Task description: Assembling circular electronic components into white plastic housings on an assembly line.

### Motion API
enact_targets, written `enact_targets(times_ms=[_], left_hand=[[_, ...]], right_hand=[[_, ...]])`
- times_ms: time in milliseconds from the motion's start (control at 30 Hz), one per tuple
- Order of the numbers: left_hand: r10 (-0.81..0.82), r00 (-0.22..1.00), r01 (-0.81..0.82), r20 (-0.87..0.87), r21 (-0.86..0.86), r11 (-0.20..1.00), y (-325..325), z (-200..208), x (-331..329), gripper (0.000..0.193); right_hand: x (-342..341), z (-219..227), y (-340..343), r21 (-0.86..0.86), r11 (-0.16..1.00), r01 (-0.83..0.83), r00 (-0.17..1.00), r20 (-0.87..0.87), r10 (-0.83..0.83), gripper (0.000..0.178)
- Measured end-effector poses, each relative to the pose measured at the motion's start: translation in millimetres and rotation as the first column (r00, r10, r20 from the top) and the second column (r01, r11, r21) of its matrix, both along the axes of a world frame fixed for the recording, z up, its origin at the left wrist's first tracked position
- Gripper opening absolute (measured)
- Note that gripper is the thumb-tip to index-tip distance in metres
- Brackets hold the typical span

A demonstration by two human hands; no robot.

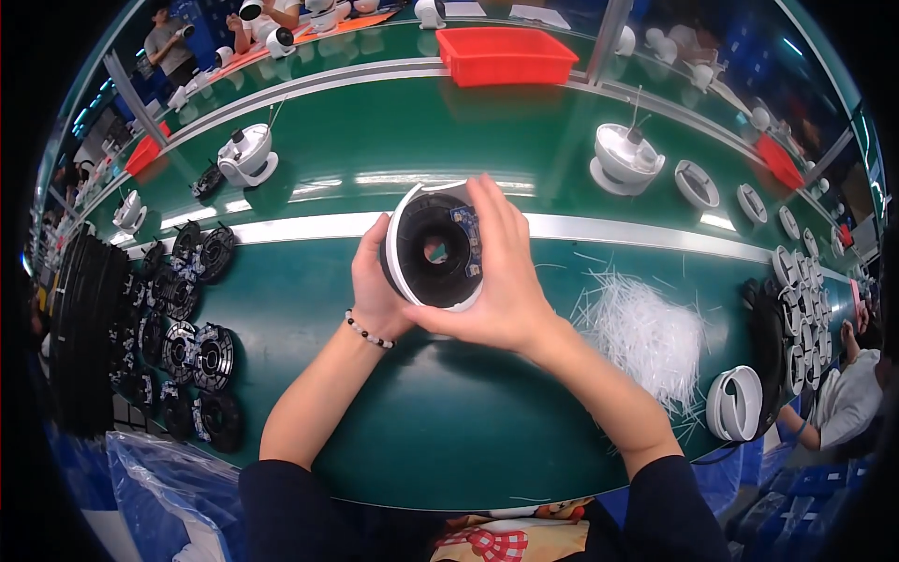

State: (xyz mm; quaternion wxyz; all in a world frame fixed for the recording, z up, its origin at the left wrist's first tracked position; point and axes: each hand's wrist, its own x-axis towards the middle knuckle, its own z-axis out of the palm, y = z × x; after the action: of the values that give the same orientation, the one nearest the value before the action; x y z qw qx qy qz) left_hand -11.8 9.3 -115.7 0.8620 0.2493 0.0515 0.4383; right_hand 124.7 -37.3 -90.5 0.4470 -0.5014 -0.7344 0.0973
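Observation:
Above the middle of the green table I hold a white round camera housing [397,251] with a black inner ring and a hole through its centre. A blue circuit board [465,242] sits along the right side of the ring. My left hand [376,286] grips the housing's left and lower side, a beaded bracelet on its wrist. My right hand [506,272] wraps round the right side, fingers over the top and thumb along the lower rim. Part of the housing's right side is hidden by my right hand.
Several black round parts with circuit boards [198,354] lie at the left, beside a stack of black rings [84,328]. White strips [646,332] are heaped at the right, near a white shell [734,405]. White camera bodies [247,155] and a red bin [508,56] stand farther back.

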Motion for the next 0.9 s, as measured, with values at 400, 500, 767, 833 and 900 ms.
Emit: enact_targets(times_ms=[400, 500, 767, 833, 900], left_hand=[[0.044, 0.969, -0.045, -0.245, 0.0, 0.999, -7.0, 6.8, 7.5, 0.063], [0.025, 0.967, -0.031, -0.253, -0.019, 0.999, -5.9, 8.5, 3.5, 0.075], [0.156, 0.968, -0.157, -0.195, 0.009, 0.988, -10.8, 16.0, -3.7, 0.044], [0.207, 0.949, -0.207, -0.238, 0.025, 0.978, -11.1, 9.5, -4.9, 0.042], [0.226, 0.948, -0.226, -0.225, 0.026, 0.974, -4.2, 3.5, 2.9, 0.044]], right_hand=[[4.9, -8.3, 8.3, -0.055, 0.998, 0.027, 1.0, -0.01, -0.027, 0.107], [2.8, -9.3, 8.1, -0.055, 0.998, 0.029, 0.999, 0.027, -0.028, 0.108], [-16.5, -22.0, 13.0, 0.12, 0.989, 0.091, 0.993, 0.061, -0.099, 0.111], [-19.6, -29.1, 12.3, 0.142, 0.982, 0.123, 0.991, 0.038, -0.129, 0.112], [-10.6, -29.2, 18.4, 0.168, 0.98, 0.109, 0.992, 0.038, -0.117, 0.113]])
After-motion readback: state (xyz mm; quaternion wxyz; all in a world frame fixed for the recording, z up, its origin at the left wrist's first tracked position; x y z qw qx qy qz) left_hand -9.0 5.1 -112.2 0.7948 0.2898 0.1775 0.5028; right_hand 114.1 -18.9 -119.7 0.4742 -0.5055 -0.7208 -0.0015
